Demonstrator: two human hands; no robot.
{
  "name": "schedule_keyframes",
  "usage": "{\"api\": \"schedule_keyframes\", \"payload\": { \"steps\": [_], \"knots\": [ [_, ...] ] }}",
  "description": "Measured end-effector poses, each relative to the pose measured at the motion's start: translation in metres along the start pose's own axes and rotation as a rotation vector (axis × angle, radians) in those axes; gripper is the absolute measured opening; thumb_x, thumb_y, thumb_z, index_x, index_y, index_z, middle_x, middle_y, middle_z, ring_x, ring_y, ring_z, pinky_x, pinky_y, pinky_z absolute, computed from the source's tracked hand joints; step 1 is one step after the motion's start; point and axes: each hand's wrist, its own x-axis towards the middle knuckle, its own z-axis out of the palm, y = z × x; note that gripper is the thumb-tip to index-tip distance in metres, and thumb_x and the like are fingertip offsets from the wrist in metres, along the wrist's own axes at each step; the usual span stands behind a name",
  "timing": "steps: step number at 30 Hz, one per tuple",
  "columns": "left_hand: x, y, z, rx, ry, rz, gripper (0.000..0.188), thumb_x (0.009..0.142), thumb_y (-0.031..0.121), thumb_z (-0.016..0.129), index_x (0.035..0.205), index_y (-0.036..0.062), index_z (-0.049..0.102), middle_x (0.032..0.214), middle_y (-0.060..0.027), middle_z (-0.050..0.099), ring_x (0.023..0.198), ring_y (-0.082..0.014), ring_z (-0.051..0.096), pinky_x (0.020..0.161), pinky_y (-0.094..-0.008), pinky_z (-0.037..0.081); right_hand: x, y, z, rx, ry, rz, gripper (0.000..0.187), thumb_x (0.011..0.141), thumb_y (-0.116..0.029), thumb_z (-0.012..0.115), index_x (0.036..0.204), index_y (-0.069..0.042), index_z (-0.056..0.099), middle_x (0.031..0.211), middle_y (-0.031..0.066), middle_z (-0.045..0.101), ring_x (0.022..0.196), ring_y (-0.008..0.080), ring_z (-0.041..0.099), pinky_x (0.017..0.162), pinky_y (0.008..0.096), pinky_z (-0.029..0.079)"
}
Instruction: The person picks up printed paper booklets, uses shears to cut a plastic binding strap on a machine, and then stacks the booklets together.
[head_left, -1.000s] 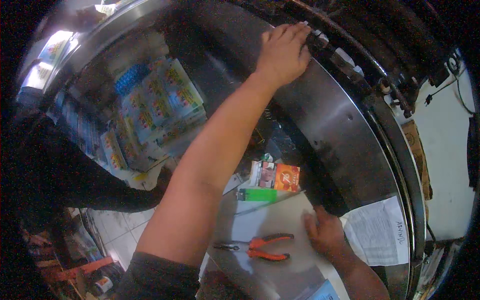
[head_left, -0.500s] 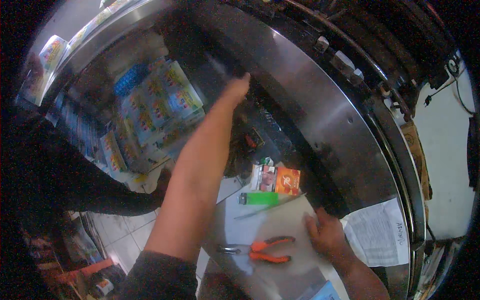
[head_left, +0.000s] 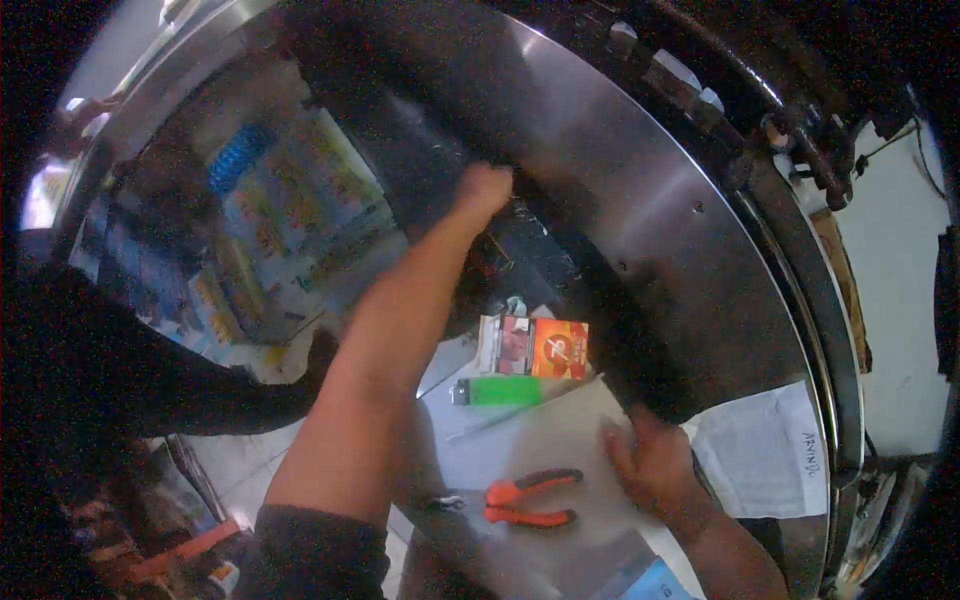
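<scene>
My left hand [head_left: 486, 190] reaches far forward over the dark surface by the metal wall; its fingers are curled away and blurred, so I cannot see whether they hold anything. At the edge of a pale board, my right hand [head_left: 655, 468] is open, thumb apart from the fingers, with nothing visible in it. Pliers with orange and black handles [head_left: 530, 498] lie on the board [head_left: 575, 440] left of that hand. Beyond them are a green lighter [head_left: 500, 391], a thin pointed strip [head_left: 490, 424] and an orange and white cigarette pack [head_left: 558, 349].
Several colourful printed packets [head_left: 290, 215] and a blue netted bundle [head_left: 238, 158] lie at the left. A curved metal wall [head_left: 630, 190] runs along the far and right side. A paper sheet [head_left: 762, 452] lies right of my right hand; a blue packet [head_left: 655, 583] is near the lower edge.
My left hand has drawn slightly nearer, and its outstretched finger no longer shows. The view has shifted a little; the right hand stays by the board's edge.
</scene>
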Motion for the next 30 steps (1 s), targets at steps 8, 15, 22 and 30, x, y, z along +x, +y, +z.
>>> {"api": "schedule_keyframes", "payload": {
  "steps": [8, 15, 22, 30],
  "knots": [
    [-0.014, 0.001, -0.016, -0.193, -0.223, -0.215, 0.045, 0.095, 0.046, 0.056, 0.108, 0.0035, 0.063, 0.091, -0.0096, 0.065, 0.075, -0.0242, 0.063, 0.064, -0.0414, 0.051, 0.003, 0.002, 0.006, -0.081, -0.042, 0.074, 0.049, 0.093, -0.046, 0.055, 0.11, 0.0, 0.062, 0.097, 0.0262, 0.067, 0.086, 0.0467, 0.065, 0.079, 0.0547, 0.053],
    [-0.018, -0.028, 0.01, -0.406, -0.419, -0.309, 0.036, 0.098, 0.044, 0.052, 0.103, 0.0083, 0.057, 0.084, -0.0069, 0.061, 0.078, -0.0196, 0.062, 0.069, -0.0356, 0.05, 0.002, 0.002, 0.004, -0.066, -0.087, 0.111, 0.054, 0.093, -0.05, 0.05, 0.111, -0.001, 0.063, 0.101, 0.0271, 0.067, 0.091, 0.0465, 0.065, 0.084, 0.0536, 0.052],
    [-0.009, -0.038, 0.021, -0.567, -0.303, -0.323, 0.036, 0.097, 0.04, 0.056, 0.101, 0.0041, 0.056, 0.088, -0.0093, 0.065, 0.07, -0.023, 0.063, 0.065, -0.0399, 0.053, 0.007, 0.002, 0.008, -0.129, -0.098, 0.111, 0.054, 0.093, -0.051, 0.051, 0.111, -0.002, 0.063, 0.099, 0.027, 0.067, 0.087, 0.046, 0.066, 0.081, 0.054, 0.053],
    [0.002, -0.039, 0.046, -0.113, -0.29, -0.136, 0.045, 0.097, 0.043, 0.053, 0.103, -0.0011, 0.063, 0.084, -0.0163, 0.068, 0.069, -0.0252, 0.066, 0.064, -0.0384, 0.053, 0.003, -0.002, 0.006, -0.093, -0.089, 0.153, 0.042, 0.092, -0.04, 0.055, 0.105, 0.0, 0.061, 0.092, 0.0286, 0.065, 0.087, 0.0466, 0.063, 0.077, 0.0535, 0.05]
  ]
}}
